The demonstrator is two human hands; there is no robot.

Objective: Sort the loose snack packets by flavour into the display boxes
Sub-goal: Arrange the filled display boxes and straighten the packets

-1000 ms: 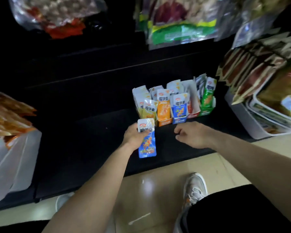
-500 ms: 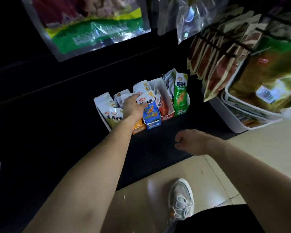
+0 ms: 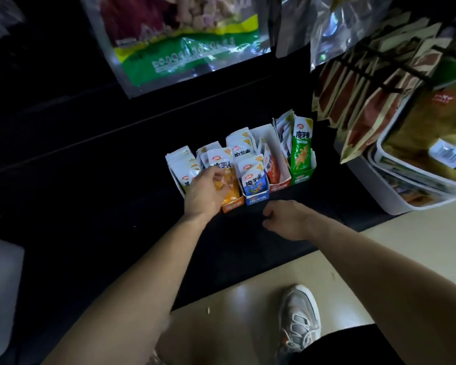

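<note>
**Left hand at the orange box, right hand idle at the shelf front**

Five display boxes stand touching in a row on the dark shelf (image 3: pixel 90 206). From 9 o'clock to 3 o'clock they are the white box (image 3: pixel 177 183), orange box (image 3: pixel 233 205), blue box (image 3: pixel 257 200), red box (image 3: pixel 281 186) and green box (image 3: pixel 302 177). The left hand (image 3: pixel 206 192) has its fingers curled round an orange packet (image 3: pixel 231 187), which stands at the front of the orange box. At 3 o'clock of that hand, a blue packet (image 3: pixel 254 180) sits upright in the blue box. A green packet (image 3: pixel 300 146) stands tall in the green box. The right hand (image 3: pixel 287 219) is at 5 o'clock of the blue box, knuckles up, with fingers loosely curled and nothing in them. Whether it touches the shelf cannot be told. A white bin (image 3: pixel 387 196) sits at 3 o'clock of the row, and a shoe (image 3: pixel 299 320) is at 6 o'clock on the pale floor.
</note>
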